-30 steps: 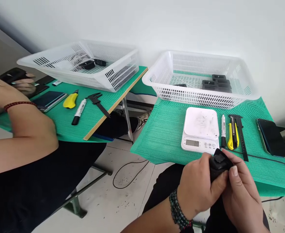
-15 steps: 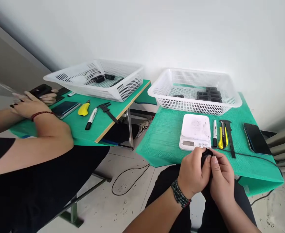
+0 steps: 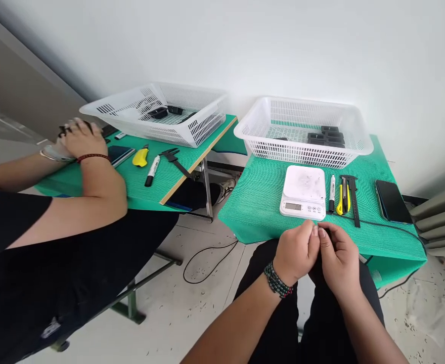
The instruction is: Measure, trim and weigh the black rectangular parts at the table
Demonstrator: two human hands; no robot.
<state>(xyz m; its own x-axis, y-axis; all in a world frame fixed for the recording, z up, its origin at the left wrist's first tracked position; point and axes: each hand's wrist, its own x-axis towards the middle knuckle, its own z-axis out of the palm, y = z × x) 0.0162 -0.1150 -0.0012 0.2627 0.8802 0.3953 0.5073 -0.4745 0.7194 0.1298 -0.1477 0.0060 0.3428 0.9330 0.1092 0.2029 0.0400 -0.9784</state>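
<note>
We sit at a green table (image 3: pixel 260 202) holding a white basket (image 3: pixel 302 131) and a white scale (image 3: pixel 303 192). Just in front of the scale, over our lap, our left hand (image 3: pixel 296 250) and right hand (image 3: pixel 338 258) press together, pinching a small black part (image 3: pixel 324 233), mostly hidden.

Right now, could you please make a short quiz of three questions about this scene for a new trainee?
1. True or false: the white scale stands inside the basket.
2. What lies right of the marker? A. a yellow knife B. a cup
3. What do the left hand and right hand hold together?

Key: 1. false, it stands on the green mat. 2. A. 3. a small black part, mostly hidden.
</note>
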